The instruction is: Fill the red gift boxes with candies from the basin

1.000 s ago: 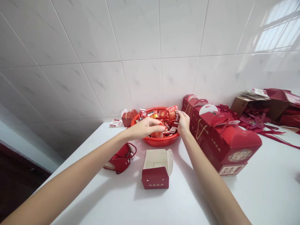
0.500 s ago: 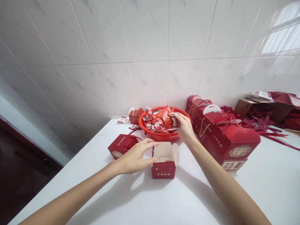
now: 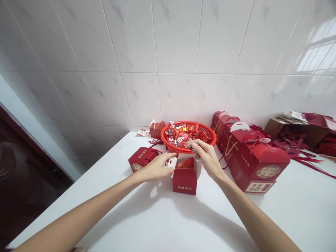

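Observation:
A small red gift box (image 3: 184, 183) with gold lettering stands uncapped in front of me, its flaps raised. A shiny red-orange packet (image 3: 187, 162) shows inside it. My left hand (image 3: 156, 168) is at the box's left side, thumb and fingers curled about the white side flap (image 3: 172, 162). My right hand (image 3: 206, 155) is over the right rear corner, fingers pinching a packet with a spotted border (image 3: 194, 151), which they partly hide. Just behind is a red plastic basket (image 3: 176, 150) of wrapped sweets (image 3: 181, 137).
A closed red box (image 3: 141, 158) lies left of the open one. Several filled boxes (image 3: 246, 161) line the right side. Against the wall are a small box (image 3: 156, 130) and a loose packet (image 3: 142, 132); ribbons (image 3: 295, 148) and a brown carton (image 3: 275, 127) are far right.
My right hand has come from the basket down to the box with the spotted packet. The left hand has closed about the side flap, and a red-orange packet now shows inside the box.

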Tool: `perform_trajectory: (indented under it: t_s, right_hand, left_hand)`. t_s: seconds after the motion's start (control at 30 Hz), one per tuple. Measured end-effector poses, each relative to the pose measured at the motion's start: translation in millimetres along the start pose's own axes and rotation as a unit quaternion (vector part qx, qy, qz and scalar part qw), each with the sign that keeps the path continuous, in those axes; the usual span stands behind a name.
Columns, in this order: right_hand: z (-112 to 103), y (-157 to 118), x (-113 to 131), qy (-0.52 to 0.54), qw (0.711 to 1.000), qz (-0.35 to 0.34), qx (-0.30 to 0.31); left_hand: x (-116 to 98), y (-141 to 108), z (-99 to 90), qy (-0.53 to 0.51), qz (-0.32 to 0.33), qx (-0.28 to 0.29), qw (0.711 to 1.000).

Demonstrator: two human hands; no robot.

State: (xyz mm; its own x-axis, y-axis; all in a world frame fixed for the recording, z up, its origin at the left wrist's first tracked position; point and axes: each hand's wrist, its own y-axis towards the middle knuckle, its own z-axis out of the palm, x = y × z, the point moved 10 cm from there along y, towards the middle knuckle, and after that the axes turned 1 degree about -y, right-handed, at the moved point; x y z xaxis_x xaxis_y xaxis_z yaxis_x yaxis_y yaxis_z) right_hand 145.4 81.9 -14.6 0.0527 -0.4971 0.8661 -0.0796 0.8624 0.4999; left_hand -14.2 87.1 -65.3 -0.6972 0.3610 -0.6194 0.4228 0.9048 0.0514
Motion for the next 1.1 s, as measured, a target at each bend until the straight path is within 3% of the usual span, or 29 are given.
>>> perform_trajectory:
  t_s: [0.1,0.3,0.5,0.6,0.83,0.97,1.1]
  right_hand:
    - [-1,-3,0,-0.011,1.0,0.001,-0.002]
    - [18,-8,2,-0.077,0.994,-0.028,0.067]
    - [-10,-12,-2,-0.123,0.99,-0.065,-0.025]
    - [-19,-16,-3,-0.176,0.979,-0.095,-0.036]
    - [-14,-24,18,-0.322,0.93,-0.179,0.016]
    - [-15,-25,21,-0.32,0.93,-0.168,0.062]
    - [-21,-30,17,-0.301,0.939,-0.139,0.088]
  left_hand:
    - [1,0,2.1,-0.004,-0.01,0.008,1.0]
    - [-1,0,3.9,-0.024,-0.012,0.013,1.0]
    - [-2,-1,5.6,-0.022,-0.014,0.023,0.999]
    - [-4,-2,6.6,-0.032,-0.013,0.026,0.999]
    - [-7,-5,8.2,-0.052,0.011,0.006,0.999]
    - [-16,-6,1.1,-0.056,0.048,-0.037,0.997]
    - [-31,-9,-0.5,-0.056,0.106,-0.036,0.992]
